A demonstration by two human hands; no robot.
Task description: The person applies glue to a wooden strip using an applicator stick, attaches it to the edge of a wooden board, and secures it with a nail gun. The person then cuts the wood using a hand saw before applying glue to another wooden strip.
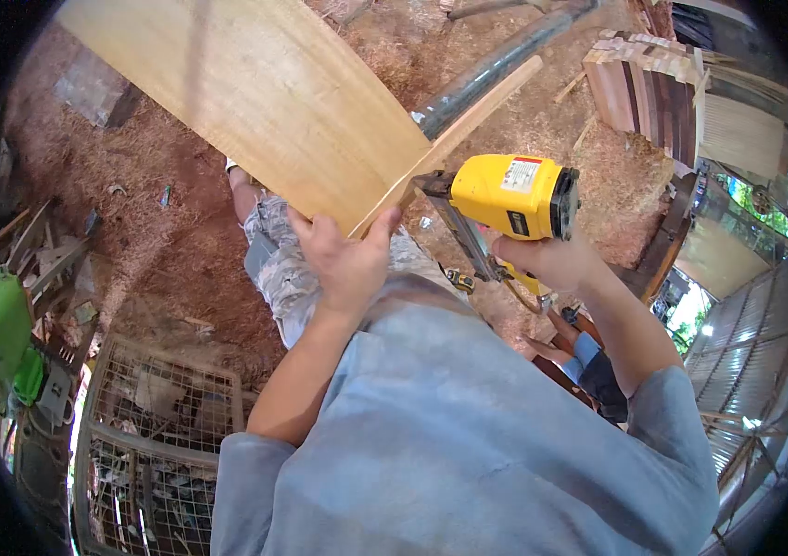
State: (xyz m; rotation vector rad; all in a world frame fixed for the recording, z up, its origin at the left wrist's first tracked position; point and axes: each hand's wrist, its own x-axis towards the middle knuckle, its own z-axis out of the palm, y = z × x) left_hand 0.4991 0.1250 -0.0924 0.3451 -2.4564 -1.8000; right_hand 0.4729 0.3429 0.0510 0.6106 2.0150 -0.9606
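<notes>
A wide wooden board [264, 102] reaches from the upper left to the middle of the view. Against its near end lies a narrow wooden strip [468, 120], set crosswise. My left hand [347, 252] grips the corner where board and strip meet, thumb on the strip and fingers at the board's edge. My right hand [551, 264] is wrapped round the handle of a yellow nail gun [510, 196]. The gun's dark nose touches or nearly touches the strip, just right of my left thumb; the exact contact is hard to make out.
A dark pipe [496, 79] lies on the sawdust-covered ground behind the strip. Stacked wood pieces [639, 93] stand at the upper right. A wire-mesh frame [157, 445] is at the lower left, a green object [0, 320] at the far left. Another person's limbs [588, 361] show beyond my right forearm.
</notes>
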